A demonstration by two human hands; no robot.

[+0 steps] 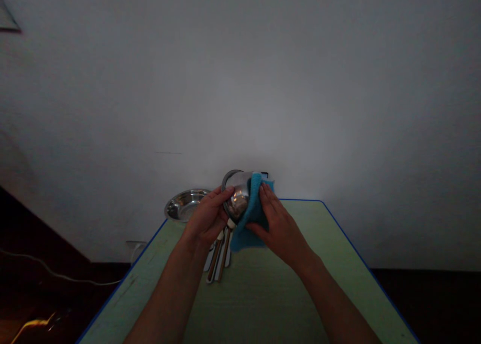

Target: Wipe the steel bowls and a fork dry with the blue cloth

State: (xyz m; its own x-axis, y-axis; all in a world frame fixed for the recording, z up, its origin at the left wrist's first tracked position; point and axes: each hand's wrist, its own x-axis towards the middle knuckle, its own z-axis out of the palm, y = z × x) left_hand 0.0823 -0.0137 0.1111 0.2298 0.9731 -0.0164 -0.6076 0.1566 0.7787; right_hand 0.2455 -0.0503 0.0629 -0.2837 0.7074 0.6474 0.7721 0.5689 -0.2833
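Note:
My left hand (207, 219) grips the rim of a shiny steel bowl (236, 196), tilted up on edge above the far part of the green table (263, 294). My right hand (276, 224) presses a blue cloth (252, 216) against the bowl's right side, fingers closed over the cloth. Several pieces of cutlery (218, 254) with pale and brown handles lie on the table just below my left hand.
A second steel bowl (185, 205) sits at the table's far left corner. The table has a blue edge and stands against a plain white wall. A white cable (56, 275) runs over the dark floor at the left.

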